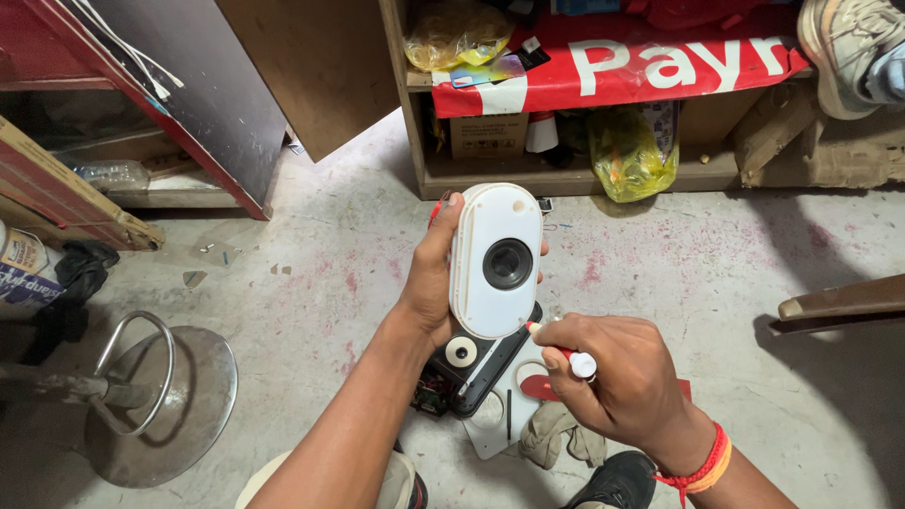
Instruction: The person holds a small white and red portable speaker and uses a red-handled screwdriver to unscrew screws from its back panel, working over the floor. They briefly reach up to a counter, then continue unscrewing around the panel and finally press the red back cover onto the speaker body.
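Observation:
My left hand (429, 283) grips a white oval plastic casing (495, 259) with a round black opening in its middle, held upright over the floor. My right hand (613, 382) holds a small red-and-white tool (563, 353), and the tool's tip touches the casing's lower right edge. Below the hands, on the floor, lie a black inner part with a white round knob (464, 353), a white panel (495, 419) and a grey cloth (551, 438).
A metal stool base (141, 396) stands at the left. Wooden shelves (566, 174) at the back hold a red banner, a cardboard box and yellow plastic bags. Someone's shoe (844, 52) rests on the shelf at top right. A wooden piece (839, 302) juts in at the right.

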Motion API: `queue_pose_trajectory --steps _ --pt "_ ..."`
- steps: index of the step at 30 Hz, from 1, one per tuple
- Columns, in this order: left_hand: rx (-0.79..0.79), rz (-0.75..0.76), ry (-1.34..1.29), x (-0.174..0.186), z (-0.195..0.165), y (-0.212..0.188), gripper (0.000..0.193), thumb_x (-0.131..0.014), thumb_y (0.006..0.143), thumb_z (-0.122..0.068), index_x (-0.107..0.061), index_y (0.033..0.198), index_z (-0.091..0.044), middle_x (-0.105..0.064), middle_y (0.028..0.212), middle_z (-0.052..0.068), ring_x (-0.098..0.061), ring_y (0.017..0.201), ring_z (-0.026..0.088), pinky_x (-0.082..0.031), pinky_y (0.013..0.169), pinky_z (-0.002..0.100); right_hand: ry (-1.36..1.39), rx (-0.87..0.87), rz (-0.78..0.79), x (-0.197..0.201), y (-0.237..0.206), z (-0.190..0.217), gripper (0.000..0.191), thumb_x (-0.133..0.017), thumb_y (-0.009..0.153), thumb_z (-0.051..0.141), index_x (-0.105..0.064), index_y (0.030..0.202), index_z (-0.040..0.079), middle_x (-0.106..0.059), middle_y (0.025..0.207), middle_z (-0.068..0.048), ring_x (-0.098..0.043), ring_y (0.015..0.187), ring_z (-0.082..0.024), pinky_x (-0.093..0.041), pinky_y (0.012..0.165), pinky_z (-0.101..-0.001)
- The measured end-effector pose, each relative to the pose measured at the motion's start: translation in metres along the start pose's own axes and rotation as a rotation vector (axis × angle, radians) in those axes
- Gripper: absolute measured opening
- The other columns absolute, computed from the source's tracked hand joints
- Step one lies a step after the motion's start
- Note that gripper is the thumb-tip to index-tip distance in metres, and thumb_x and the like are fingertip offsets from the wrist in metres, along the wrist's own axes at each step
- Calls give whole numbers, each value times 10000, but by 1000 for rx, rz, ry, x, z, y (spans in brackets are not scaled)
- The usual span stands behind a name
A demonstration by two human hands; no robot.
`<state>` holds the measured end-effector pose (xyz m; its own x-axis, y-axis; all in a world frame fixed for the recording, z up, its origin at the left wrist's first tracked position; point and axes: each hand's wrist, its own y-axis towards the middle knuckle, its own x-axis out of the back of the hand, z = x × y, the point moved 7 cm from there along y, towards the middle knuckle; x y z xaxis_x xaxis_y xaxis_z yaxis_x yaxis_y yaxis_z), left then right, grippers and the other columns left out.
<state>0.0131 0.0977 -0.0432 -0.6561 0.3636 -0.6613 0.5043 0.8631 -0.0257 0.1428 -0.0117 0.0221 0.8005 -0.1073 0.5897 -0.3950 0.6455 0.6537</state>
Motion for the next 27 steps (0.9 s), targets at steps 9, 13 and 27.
queue_pose_trajectory --steps 9,13,27 --pt "-9 -54 36 4 -2 0 698 -402 1002 -616 -625 1281 -16 -738 1003 208 -747 787 254 -643 691 392 18 -30 -22 2 3 -2 115 -715 906 89 -695 1009 40 -658 690 -55 -616 528 -164 -473 494 -299" --pt "-51 -45 55 2 -6 -1 675 -389 1035 -595 -634 1259 -7 -730 988 177 -741 790 229 -633 689 370 19 -68 -29 3 4 -5 129 -720 902 89 -715 1015 27 -668 698 -60 -624 533 -153 -472 488 -294" --pt "-56 -77 37 6 -5 1 642 -392 1036 -579 -636 1256 -27 -734 988 160 -737 801 188 -626 693 336 -70 -87 -81 8 6 -4 186 -804 840 115 -752 997 30 -599 596 -28 -549 466 -122 -408 446 -291"
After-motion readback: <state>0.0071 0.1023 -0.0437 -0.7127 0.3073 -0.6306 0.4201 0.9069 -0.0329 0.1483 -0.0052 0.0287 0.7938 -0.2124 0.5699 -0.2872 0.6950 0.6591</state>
